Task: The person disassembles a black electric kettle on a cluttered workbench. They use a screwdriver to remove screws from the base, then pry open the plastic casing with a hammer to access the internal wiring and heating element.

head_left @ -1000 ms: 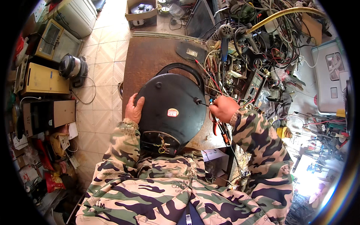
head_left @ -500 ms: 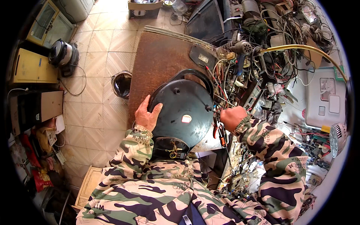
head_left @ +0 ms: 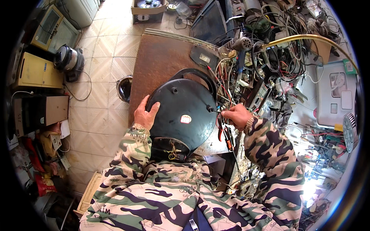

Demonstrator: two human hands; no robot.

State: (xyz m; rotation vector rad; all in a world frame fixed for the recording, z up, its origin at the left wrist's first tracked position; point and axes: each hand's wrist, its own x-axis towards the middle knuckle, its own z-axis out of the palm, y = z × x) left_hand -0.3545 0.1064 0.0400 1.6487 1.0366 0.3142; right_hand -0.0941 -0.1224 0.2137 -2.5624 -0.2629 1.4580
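A round black electric griddle (head_left: 169, 111) lies underside up, with a loop handle at its far end and an opening with yellowish wires (head_left: 174, 154) at its near end. My left hand (head_left: 145, 114) rests on its left edge, thumb and fingers apart. Closed at the right side, my right hand (head_left: 237, 116) grips what looks like a screwdriver (head_left: 217, 111); its handle is hidden in the fist. The thin shaft meets a black foot (head_left: 210, 108) on the griddle's right side. Another foot (head_left: 174, 90) stands farther left.
Beneath the griddle is a brown wooden table (head_left: 150, 54) with a dark flat plate (head_left: 204, 57) on it. Red-handled pliers (head_left: 228, 140) and tangled cables (head_left: 285, 50) crowd the right. A bin (head_left: 124, 88) stands left of the table, a pressure cooker (head_left: 66, 57) farther left.
The view has shifted slightly. Both hands keep their places on the griddle and the screwdriver, and the shaft still meets the same foot.
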